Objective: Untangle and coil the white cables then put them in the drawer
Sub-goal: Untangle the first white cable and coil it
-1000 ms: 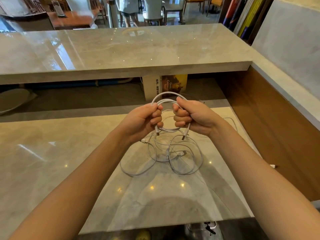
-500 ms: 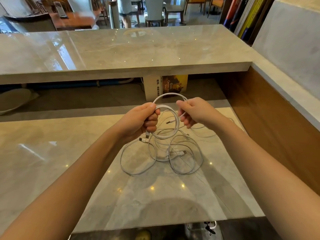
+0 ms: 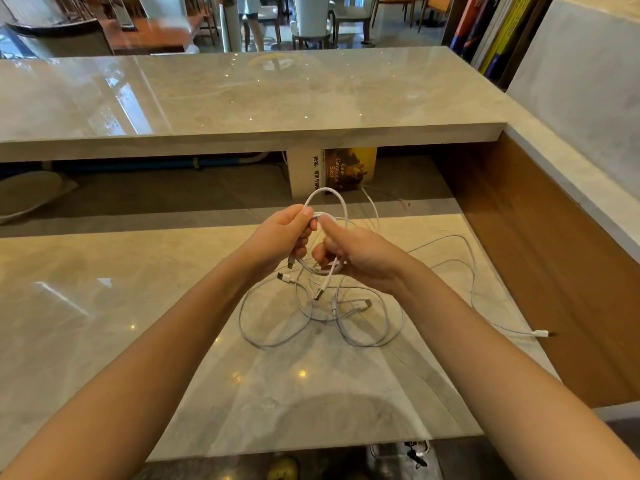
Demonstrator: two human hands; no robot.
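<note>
Several white cables (image 3: 360,327) lie tangled in loose loops on the marble desk (image 3: 138,306). My left hand (image 3: 284,237) pinches the top of a small coil of white cable (image 3: 329,202) held above the tangle. My right hand (image 3: 360,258) is closed on the lower part of the same coil, and a plug end (image 3: 320,292) hangs down from it. Another plug (image 3: 285,278) dangles below my left hand. One cable runs off to the right and ends in a plug (image 3: 542,333) at the desk's right edge. No drawer is in view.
A raised marble counter (image 3: 242,98) runs across behind the desk, with two books (image 3: 332,171) standing in the gap under it. A wooden side panel (image 3: 554,271) closes off the right. Chairs and tables stand far behind.
My right hand has dropped from the coil's top to its lower part and closed on it. My left hand keeps its pinch. A long cable now trails out to the right.
</note>
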